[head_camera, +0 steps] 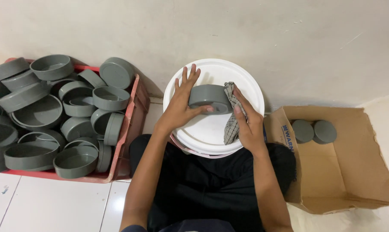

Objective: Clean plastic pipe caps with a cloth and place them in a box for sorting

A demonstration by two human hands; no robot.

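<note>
1. Wiping looks like the step in hand: a grey plastic cap stands on its edge on top of a white bucket lid, with a checked rag pressed against its right side.
2. Left hand is spread over the cap's left side, fingers up and thumb hooked along the lower front, steadying it rather than squeezing.
3. Right hand is closed around the rag, fingers pushing the cloth onto the cap's rim.
4. My guess for the next move: the cap needs turning under the rag so the rest of the rim gets covered, and the left hand has to keep it from rolling off the lid.
5. Cap itself is round, shallow, matte grey, smooth walled. Can't tell how clean it is from here.
6. Lid sits over the person's lap, close to a pale wall.
7. Off to the left, a red crate is heaped with more grey caps of mixed sizes.
8. Off to the right, an open cardboard box holds two grey caps side by side at its far end.
</note>
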